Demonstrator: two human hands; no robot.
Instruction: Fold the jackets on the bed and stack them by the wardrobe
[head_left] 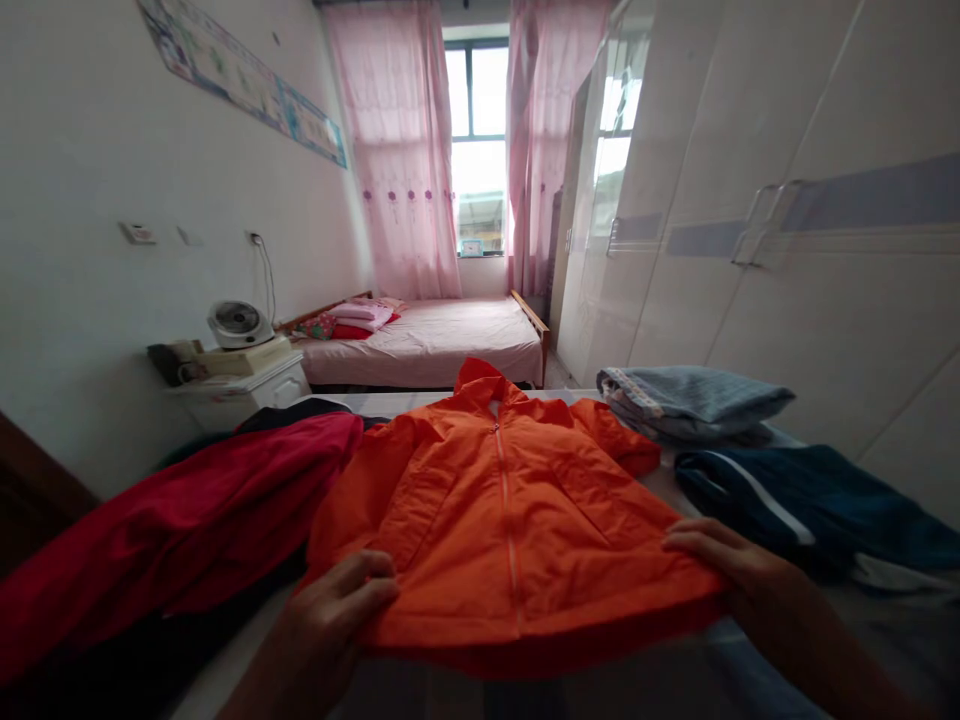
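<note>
An orange zip-up jacket (465, 520) lies spread out front side up, its collar pointing away from me and its zipper closed. My left hand (337, 605) grips the lower left corner of the hem between thumb and fingers. At the opposite corner my right hand (724, 560) is closed on the hem, its thumb hidden under the fabric. Between the two hands the hem is stretched and slightly raised. The jacket's right-side sleeve bends outward near the folded clothes; the left-side sleeve lies along the body.
Red clothing (225, 520) is heaped at the left over dark fabric. Folded grey-blue clothes (697, 395) and a dark teal garment with a white stripe (825, 500) lie at the right. Beyond are a pink-covered bed (435, 340), a nightstand with a fan (241, 322), and white wardrobes (750, 330).
</note>
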